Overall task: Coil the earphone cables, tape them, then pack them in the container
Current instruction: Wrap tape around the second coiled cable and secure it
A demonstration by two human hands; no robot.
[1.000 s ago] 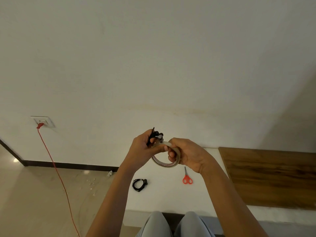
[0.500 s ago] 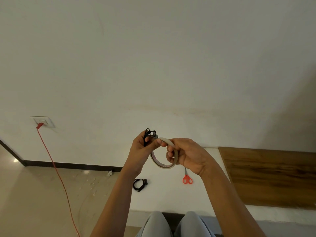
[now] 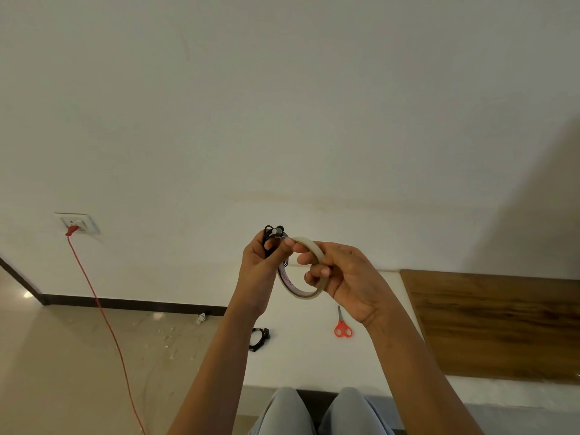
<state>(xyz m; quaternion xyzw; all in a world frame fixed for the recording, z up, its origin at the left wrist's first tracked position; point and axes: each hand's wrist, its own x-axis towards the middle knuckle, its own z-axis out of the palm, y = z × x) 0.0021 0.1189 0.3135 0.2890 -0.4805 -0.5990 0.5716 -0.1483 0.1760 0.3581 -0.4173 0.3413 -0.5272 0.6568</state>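
- Both hands are up in front of the chest, well above the white table [image 3: 314,365]. That suits the job, since taping a small coil is easier in the air and close to the eyes.
- The left hand [image 3: 260,271] has its fingers curled tight round the coiled black earphones [image 3: 272,235]. The loops and earbuds poke out above the fist, so the coil can't spring apart.
- Its thumb [image 3: 287,246] reaches across to the top of the tape roll [image 3: 298,291], right where coil and roll meet. My read is that it is pinning or hunting for the loose tape end, though the end itself is too small to make out.
- The right hand [image 3: 345,277] grips the roll, with fingers hooked through the hole and curled over the rim. It holds the roll on edge, touching the coil at the top, well placed to feed tape.
- So this looks like the taping step, with the coiling done for this set.
- Down on the table, a second coil of earphones [image 3: 259,339] lies near the left edge. I can't tell whether it is taped.
- Red scissors [image 3: 343,328] lie to its right, apart from it and handy for the cut.
- No container shows anywhere in view, so packing looks some way off.
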